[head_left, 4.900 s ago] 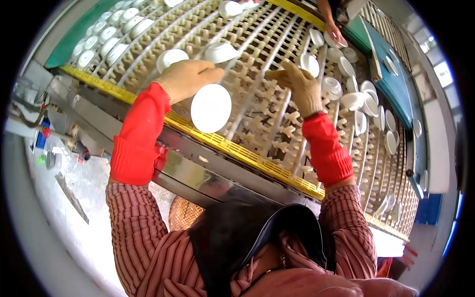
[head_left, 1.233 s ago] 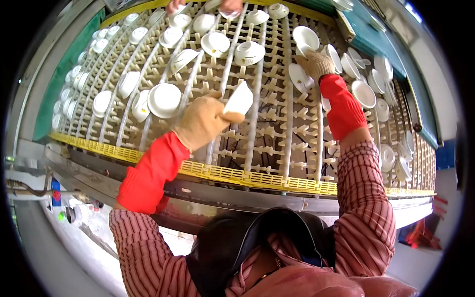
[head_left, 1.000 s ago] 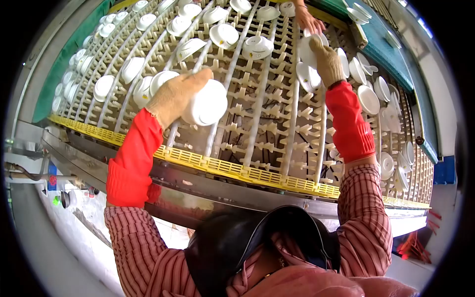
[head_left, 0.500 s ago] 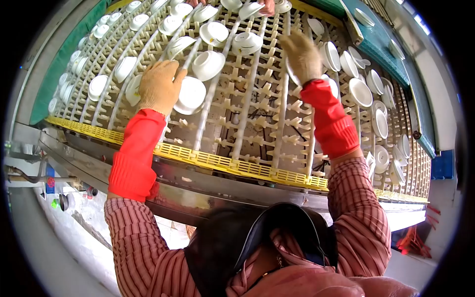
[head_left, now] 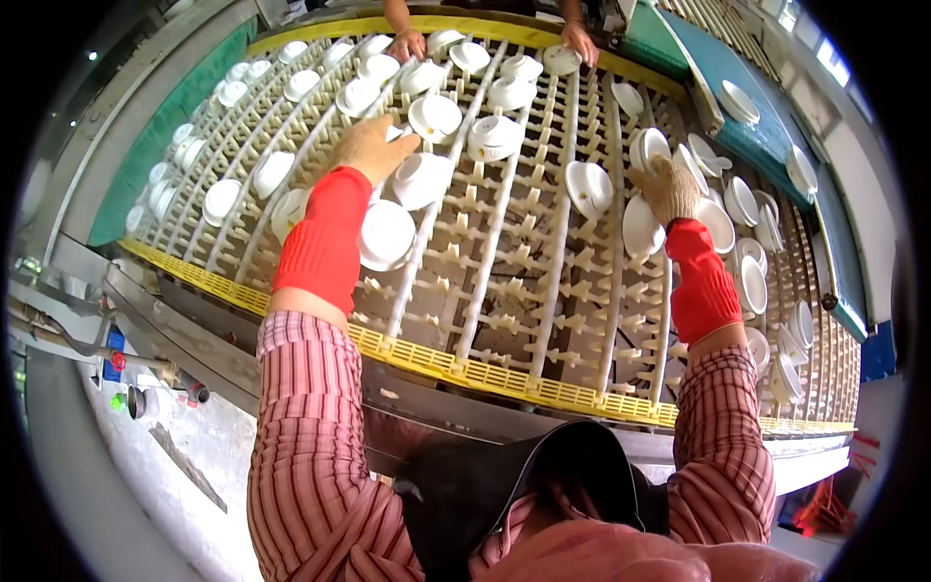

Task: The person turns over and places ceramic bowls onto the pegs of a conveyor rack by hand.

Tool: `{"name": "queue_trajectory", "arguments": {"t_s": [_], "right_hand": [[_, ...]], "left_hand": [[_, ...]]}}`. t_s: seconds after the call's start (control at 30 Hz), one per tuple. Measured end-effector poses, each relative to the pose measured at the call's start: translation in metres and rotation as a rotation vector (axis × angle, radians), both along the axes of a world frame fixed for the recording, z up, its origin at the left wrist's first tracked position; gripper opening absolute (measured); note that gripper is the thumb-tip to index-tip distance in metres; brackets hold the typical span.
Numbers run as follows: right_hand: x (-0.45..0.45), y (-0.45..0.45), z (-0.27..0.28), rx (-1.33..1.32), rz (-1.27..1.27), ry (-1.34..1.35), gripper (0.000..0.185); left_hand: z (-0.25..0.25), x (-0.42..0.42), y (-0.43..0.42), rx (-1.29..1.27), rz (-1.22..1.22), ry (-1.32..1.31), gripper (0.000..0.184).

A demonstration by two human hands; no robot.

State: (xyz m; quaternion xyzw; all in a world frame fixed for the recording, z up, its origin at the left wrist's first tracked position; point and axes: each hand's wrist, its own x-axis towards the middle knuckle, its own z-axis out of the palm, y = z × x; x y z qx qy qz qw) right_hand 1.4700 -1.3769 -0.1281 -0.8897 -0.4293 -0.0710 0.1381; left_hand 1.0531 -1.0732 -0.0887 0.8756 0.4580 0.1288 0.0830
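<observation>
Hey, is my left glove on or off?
On: the tan glove covers your left hand, with a red cuff over the forearm.

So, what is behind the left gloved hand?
Behind the left gloved hand, a small part of white dishware shows, probably a bowl; the hand covers the rest, so its shape cannot be seen.

Upper centre: the left hand (head_left: 371, 150) partly hides a white dish (head_left: 393, 133) from me, grip unclear. Upper right: I cannot tell whether the right hand (head_left: 671, 190) grips the adjacent bowl (head_left: 646, 145). Top edge: a co-worker's arms (head_left: 397, 15), cut off.
</observation>
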Motion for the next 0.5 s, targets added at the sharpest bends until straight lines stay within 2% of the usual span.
{"name": "queue_trajectory", "arguments": {"t_s": [0.07,0.13,0.17,0.2,0.27,0.33,0.37,0.43,0.47,0.5], "right_hand": [[0.001,0.008,-0.002,0.083,-0.008,-0.097,0.066],[0.015,0.013,-0.005,-0.006,0.057,0.049,0.062],[0.021,0.016,-0.006,-0.043,0.089,0.120,0.061],[0.025,0.020,-0.013,-0.063,0.063,0.004,0.058],[0.024,0.016,-0.014,0.098,0.126,0.095,0.056],[0.027,0.013,-0.017,0.209,0.312,-0.069,0.049],[0.028,0.011,-0.021,0.249,0.459,-0.274,0.043],[-0.003,0.009,-0.002,0.257,0.398,-0.237,0.036],[-0.032,0.007,0.043,0.181,0.220,0.345,0.051],[-0.037,0.009,0.043,0.158,0.175,0.254,0.061]], "left_hand": [[0.008,-0.007,-0.018,-0.017,0.002,-0.013,0.074],[-0.001,-0.024,-0.033,0.054,-0.055,-0.046,0.065],[-0.002,-0.027,-0.039,0.073,-0.046,0.040,0.071],[-0.004,-0.033,-0.045,0.115,-0.046,0.074,0.074],[-0.007,-0.042,-0.056,0.188,-0.066,0.152,0.076],[-0.010,-0.049,-0.068,0.250,-0.105,0.243,0.073],[-0.016,-0.049,-0.077,0.233,-0.142,0.266,0.073],[-0.028,-0.046,-0.098,0.205,-0.217,0.316,0.073],[-0.008,-0.041,-0.123,0.149,-0.180,0.436,0.073],[0.001,-0.041,-0.143,0.238,-0.257,0.472,0.071]]}}
